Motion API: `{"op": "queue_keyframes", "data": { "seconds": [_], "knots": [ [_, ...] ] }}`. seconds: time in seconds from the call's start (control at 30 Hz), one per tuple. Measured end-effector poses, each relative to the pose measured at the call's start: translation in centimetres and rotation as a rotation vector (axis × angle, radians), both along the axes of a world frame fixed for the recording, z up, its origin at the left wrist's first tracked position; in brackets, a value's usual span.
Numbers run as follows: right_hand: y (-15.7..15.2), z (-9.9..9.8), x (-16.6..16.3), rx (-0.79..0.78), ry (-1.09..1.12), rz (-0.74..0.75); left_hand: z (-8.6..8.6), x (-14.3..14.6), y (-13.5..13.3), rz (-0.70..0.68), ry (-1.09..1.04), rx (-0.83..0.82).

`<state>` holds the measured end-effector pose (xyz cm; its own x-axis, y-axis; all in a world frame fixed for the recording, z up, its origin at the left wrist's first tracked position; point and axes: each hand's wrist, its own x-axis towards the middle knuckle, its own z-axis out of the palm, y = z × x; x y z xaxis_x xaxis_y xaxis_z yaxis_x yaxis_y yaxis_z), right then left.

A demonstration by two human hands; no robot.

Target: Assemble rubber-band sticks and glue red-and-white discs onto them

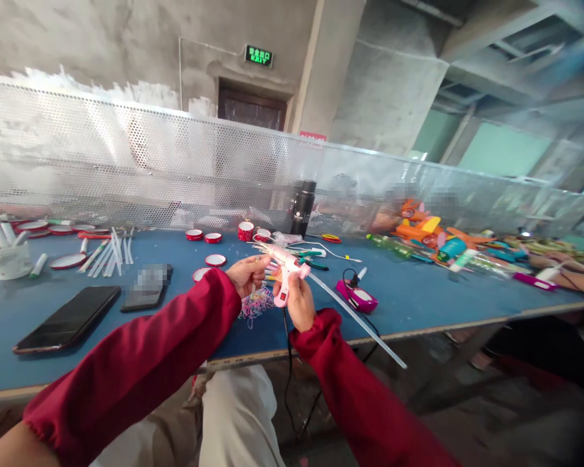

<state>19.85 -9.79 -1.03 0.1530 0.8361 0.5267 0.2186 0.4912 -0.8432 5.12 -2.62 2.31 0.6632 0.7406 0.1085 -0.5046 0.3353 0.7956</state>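
Note:
My right hand [299,301] is wrapped round the grip of a pink hot glue gun [287,269], held above the blue table [418,292]. A long clear glue stick [355,318] sticks out of the gun's back toward the lower right. My left hand [246,272] is closed in a pinch at the gun's nozzle end, holding something small I cannot make out. A small heap of coloured elastic bands [255,303] lies on the table just under my hands. Both arms wear red sleeves.
Two dark phones [68,318] lie at left. Red-rimmed lids [215,259], white glue sticks [111,250], a black bottle [304,207] and a second pink device [357,297] sit around. Toys and another person's arm [559,266] are at far right. A perforated metal screen [126,162] backs the table.

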Motion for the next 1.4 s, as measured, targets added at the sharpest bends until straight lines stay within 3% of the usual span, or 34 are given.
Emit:
{"op": "queue_keyframes", "data": {
  "seconds": [0.13, 0.23, 0.4, 0.5, 1.07, 1.27, 1.4],
  "knots": [
    [0.2, 0.4, -0.5, -0.021, -0.028, 0.054, -0.3, 0.5, -0.2, 0.019, -0.032, 0.040],
    [0.0, 0.9, -0.5, 0.095, -0.034, 0.044, 0.2, 0.1, -0.1, 0.060, -0.092, 0.048],
    [-1.3, 1.2, 0.2, 0.259, 0.217, -0.150, 0.9, -0.4, -0.1, 0.080, -0.140, 0.029],
    [-1.9, 1.0, 0.6, 0.307, 0.220, -0.256, 0.7, -0.4, -0.1, 0.077, -0.132, 0.035],
    [-1.4, 1.1, 0.0, 0.339, 0.135, -0.351, 0.5, 0.0, -0.3, 0.113, -0.113, -0.016],
    [-1.3, 1.3, -0.8, 0.302, 0.201, -0.247, 1.4, -0.3, -0.8, 0.132, -0.092, -0.026],
    [-1.3, 0.9, -1.6, 0.155, 0.202, -0.097, 1.7, -0.4, -0.9, 0.125, -0.083, -0.025]
  ]
}}
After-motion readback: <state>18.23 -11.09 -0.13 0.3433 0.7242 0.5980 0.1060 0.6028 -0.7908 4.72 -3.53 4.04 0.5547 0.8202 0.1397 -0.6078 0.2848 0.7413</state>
